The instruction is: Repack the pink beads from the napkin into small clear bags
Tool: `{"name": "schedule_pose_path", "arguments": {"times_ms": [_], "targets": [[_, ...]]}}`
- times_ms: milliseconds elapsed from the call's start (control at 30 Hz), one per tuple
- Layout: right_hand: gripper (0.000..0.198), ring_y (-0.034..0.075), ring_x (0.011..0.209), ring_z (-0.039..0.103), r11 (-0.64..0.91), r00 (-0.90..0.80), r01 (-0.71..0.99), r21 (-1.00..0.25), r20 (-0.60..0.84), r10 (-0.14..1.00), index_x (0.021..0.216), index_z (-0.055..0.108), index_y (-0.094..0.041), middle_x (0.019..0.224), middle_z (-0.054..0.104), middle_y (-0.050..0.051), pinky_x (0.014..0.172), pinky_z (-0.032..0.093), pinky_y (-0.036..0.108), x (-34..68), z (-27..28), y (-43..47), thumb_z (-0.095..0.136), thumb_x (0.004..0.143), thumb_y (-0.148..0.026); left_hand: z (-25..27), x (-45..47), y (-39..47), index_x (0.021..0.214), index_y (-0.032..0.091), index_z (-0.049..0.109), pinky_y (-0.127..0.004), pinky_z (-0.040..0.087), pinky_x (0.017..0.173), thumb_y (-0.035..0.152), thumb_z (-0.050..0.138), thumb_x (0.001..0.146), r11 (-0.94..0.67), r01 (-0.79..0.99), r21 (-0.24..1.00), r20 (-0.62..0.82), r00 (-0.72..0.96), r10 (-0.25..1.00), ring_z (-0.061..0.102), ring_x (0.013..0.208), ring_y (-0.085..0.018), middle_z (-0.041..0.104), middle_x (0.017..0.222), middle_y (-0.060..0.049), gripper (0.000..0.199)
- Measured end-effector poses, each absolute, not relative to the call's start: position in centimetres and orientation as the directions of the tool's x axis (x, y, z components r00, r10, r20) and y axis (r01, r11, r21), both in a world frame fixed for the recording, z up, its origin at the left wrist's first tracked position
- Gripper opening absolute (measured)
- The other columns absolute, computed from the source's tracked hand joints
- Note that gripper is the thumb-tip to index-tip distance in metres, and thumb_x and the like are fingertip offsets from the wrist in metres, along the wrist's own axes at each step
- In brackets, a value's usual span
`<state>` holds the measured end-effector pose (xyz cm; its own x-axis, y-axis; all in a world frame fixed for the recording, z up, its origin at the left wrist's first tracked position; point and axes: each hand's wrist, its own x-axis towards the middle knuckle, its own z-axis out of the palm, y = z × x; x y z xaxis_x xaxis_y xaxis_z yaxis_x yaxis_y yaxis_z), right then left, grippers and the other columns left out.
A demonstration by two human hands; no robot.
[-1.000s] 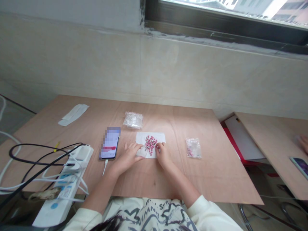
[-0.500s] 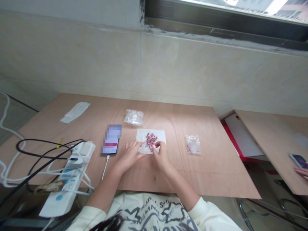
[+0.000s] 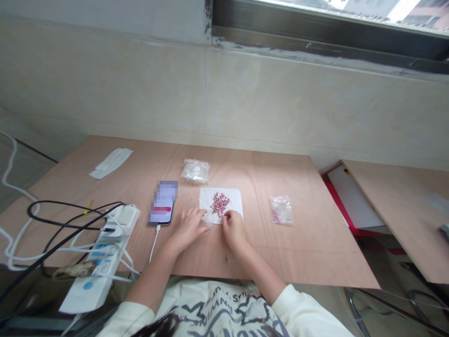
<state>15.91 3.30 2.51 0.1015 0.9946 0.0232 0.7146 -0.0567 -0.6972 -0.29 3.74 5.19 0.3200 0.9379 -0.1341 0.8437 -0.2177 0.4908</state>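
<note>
Small pink beads (image 3: 220,204), some with dark or greenish sides, lie in a loose pile on a white sheet of paper (image 3: 235,196). My left hand (image 3: 189,226) rests at the sheet's left front corner. Its thumb and fingers close around a small clear plastic bag (image 3: 207,218), whose contents I cannot make out. My right hand (image 3: 234,228) is at the sheet's front edge, fingertips pinched together beside the lowest beads. Whatever is between those fingertips is hidden or too small to name.
A clear bag with a few pink beads (image 3: 281,210) lies to the right. Behind the sheet are clear plastic bags (image 3: 195,171). To the left are a phone (image 3: 162,203) on a charging cable, a cable-laden power strip (image 3: 101,262) and white paper strips (image 3: 111,163). Another table (image 3: 403,196) stands right.
My right fingertips have drawn slightly back toward me from the pile. The clear bag in my left hand shows more plainly. At far right, another person's hand has left view.
</note>
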Motion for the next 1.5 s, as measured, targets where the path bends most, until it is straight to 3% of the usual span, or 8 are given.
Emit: {"name": "schedule_pose_path", "arguments": {"times_ms": [133, 267, 400, 533, 800, 1167, 1400, 1500], "targets": [[0.01, 0.014, 0.068, 0.05, 0.011, 0.007, 0.493, -0.87, 0.016, 1.0, 0.075, 0.057, -0.016, 0.072, 0.058, 0.004, 0.064, 0.038, 0.026, 15.3, 3.8, 3.6, 0.049, 0.073, -0.022, 5.1, 0.4, 4.1, 0.104, 0.02, 0.049, -0.04, 0.029, 0.086, 0.028, 0.057, 0.07, -0.207, 0.842, 0.498, -0.126, 0.306, 0.944, 0.046, 0.102, -0.025, 0.054, 0.103, -0.008, 0.036], [0.01, 0.014, 0.067, 0.049, 0.032, -0.081, 0.418, -0.908, -0.002, 0.997, 0.075, 0.059, -0.017, 0.072, 0.057, 0.003, 0.062, 0.039, 0.025, 15.0, 3.9, 4.1, 0.051, 0.071, -0.021, 4.8, 0.6, 4.5, 0.105, 0.021, 0.048, -0.039, 0.029, 0.087, 0.025, 0.056, 0.071, -0.224, 0.832, 0.507, -0.091, 0.309, 0.947, 0.047, 0.101, -0.023, 0.054, 0.104, -0.006, 0.035], [0.013, 0.017, 0.075, 0.049, 0.01, 0.053, 0.55, -0.835, 0.047, 0.997, 0.081, 0.056, -0.014, 0.078, 0.055, 0.006, 0.069, 0.039, 0.029, 15.8, 2.6, 4.4, 0.051, 0.071, -0.019, 5.0, 0.2, 4.9, 0.104, 0.019, 0.048, -0.038, 0.031, 0.085, 0.03, 0.06, 0.068, -0.229, 0.852, 0.47, -0.109, 0.314, 0.943, 0.048, 0.099, -0.024, 0.055, 0.102, -0.007, 0.039], [0.013, 0.018, 0.079, 0.048, 0.006, 0.035, 0.684, -0.73, 0.042, 0.999, 0.081, 0.055, -0.015, 0.08, 0.054, 0.007, 0.072, 0.037, 0.03, 16.1, 1.8, 4.3, 0.049, 0.07, -0.014, 5.3, -0.2, 4.8, 0.104, 0.018, 0.048, -0.037, 0.032, 0.084, 0.031, 0.059, 0.069, -0.217, 0.866, 0.452, -0.132, 0.305, 0.943, 0.049, 0.1, -0.024, 0.055, 0.102, -0.007, 0.039], [0.009, 0.017, 0.075, 0.047, 0.002, 0.037, 0.743, -0.67, 0.045, 0.998, 0.077, 0.054, -0.016, 0.076, 0.054, 0.006, 0.068, 0.035, 0.027, 15.8, 2.0, 4.3, 0.046, 0.073, -0.013, 5.7, -0.2, 4.3, 0.105, 0.019, 0.048, -0.037, 0.032, 0.086, 0.031, 0.058, 0.07, -0.191, 0.863, 0.468, -0.146, 0.288, 0.946, 0.048, 0.102, -0.024, 0.055, 0.106, -0.007, 0.039], [0.012, 0.016, 0.075, 0.046, 0.127, -0.075, 0.791, -0.599, 0.11, 0.991, 0.071, 0.06, -0.019, 0.076, 0.053, 0.005, 0.066, 0.034, 0.026, 16.0, 1.0, 3.8, 0.05, 0.073, -0.011, 5.7, -0.2, 4.7, 0.106, 0.018, 0.049, -0.035, 0.033, 0.086, 0.03, 0.059, 0.069, -0.189, 0.858, 0.477, -0.156, 0.294, 0.943, 0.048, 0.102, -0.023, 0.055, 0.105, -0.007, 0.04], [0.008, 0.016, 0.075, 0.048, 0.101, 0.038, 0.641, -0.761, 0.162, 0.986, 0.076, 0.061, -0.019, 0.073, 0.055, 0.004, 0.069, 0.037, 0.028, 15.9, 1.8, 4.6, 0.053, 0.074, -0.018, 5.0, 0.2, 5.6, 0.104, 0.018, 0.049, -0.037, 0.032, 0.086, 0.03, 0.06, 0.067, -0.212, 0.867, 0.451, -0.167, 0.315, 0.934, 0.048, 0.1, -0.024, 0.055, 0.101, -0.007, 0.04], [0.007, 0.016, 0.076, 0.049, 0.153, -0.009, 0.539, -0.829, 0.176, 0.984, 0.076, 0.062, -0.02, 0.073, 0.055, 0.003, 0.07, 0.038, 0.028, 15.3, 2.8, 5.2, 0.055, 0.073, -0.022, 4.5, 0.5, 5.8, 0.103, 0.018, 0.049, -0.037, 0.031, 0.086, 0.03, 0.059, 0.068, -0.227, 0.851, 0.474, -0.132, 0.323, 0.937, 0.049, 0.1, -0.023, 0.055, 0.101, -0.007, 0.038]]}}
